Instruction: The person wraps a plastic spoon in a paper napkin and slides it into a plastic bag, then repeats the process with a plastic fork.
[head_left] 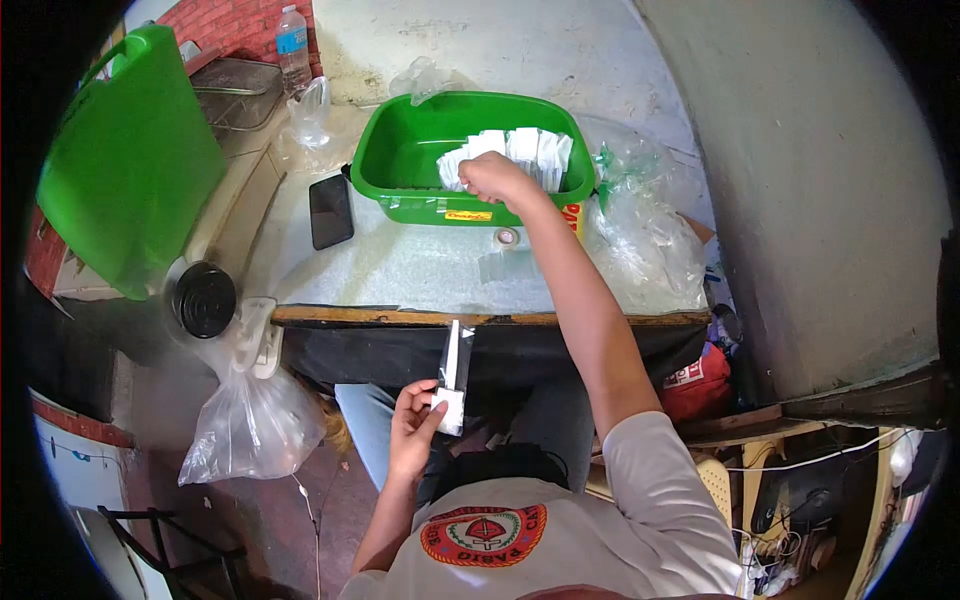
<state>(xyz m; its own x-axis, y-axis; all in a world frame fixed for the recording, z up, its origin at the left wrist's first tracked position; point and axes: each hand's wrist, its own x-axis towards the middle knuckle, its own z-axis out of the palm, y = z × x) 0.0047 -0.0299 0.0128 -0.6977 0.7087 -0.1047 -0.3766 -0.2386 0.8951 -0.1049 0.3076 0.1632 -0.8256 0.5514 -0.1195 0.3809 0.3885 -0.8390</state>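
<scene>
My left hand (pixel 408 432) is closed, thumb on top, on a narrow clear plastic packet (pixel 453 370) with a white strip and a white square piece in it. It holds the packet over my lap, just before the table's front edge. My right hand (pixel 492 180) reaches into a green basin (pixel 400 150) on the table, its fingers curled together. Next to it a row of white packets (pixel 540 150) stands along the basin's right side. What those fingers hold, if anything, is hidden.
A black phone (pixel 331 212) lies left of the basin and a tape roll (pixel 506 238) in front. Clear plastic bags (pixel 645 230) crowd the right side. At the left are a green container (pixel 130 160), a water bottle (pixel 292 50) and a hanging plastic bag (pixel 250 430).
</scene>
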